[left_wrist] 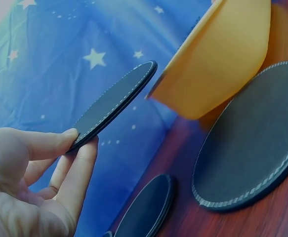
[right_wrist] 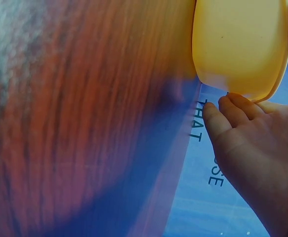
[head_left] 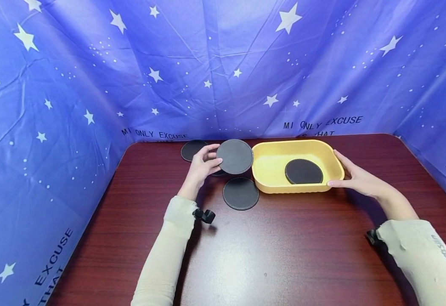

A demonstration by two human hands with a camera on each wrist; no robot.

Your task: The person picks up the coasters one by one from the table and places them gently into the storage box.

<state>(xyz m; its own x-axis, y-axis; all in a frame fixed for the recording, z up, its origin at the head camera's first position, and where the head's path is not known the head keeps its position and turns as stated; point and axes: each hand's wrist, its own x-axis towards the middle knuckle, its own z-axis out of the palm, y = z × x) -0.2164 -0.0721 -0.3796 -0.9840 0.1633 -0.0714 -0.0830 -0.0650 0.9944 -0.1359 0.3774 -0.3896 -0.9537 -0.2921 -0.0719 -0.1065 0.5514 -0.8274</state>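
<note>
Between the thumb and fingers of my left hand (head_left: 200,169) a round black coaster (head_left: 236,156) with a stitched edge is pinched. It is held above the table, by the left end of a yellow bin (head_left: 267,166). The left wrist view shows this coaster (left_wrist: 115,104) tilted, clear of the table. My right hand (head_left: 360,180) holds the bin's right end, thumb at the near corner and fingers along the end wall. Inside the bin lies one black coaster (head_left: 304,171). Another coaster (head_left: 241,194) lies flat in front of the held one.
At the table's back edge lies one more coaster (head_left: 192,150), partly behind my left hand. A further coaster (head_left: 219,173) is mostly hidden under the held one. A blue star-printed cloth (head_left: 215,102) hangs behind the dark red wooden table (head_left: 276,242).
</note>
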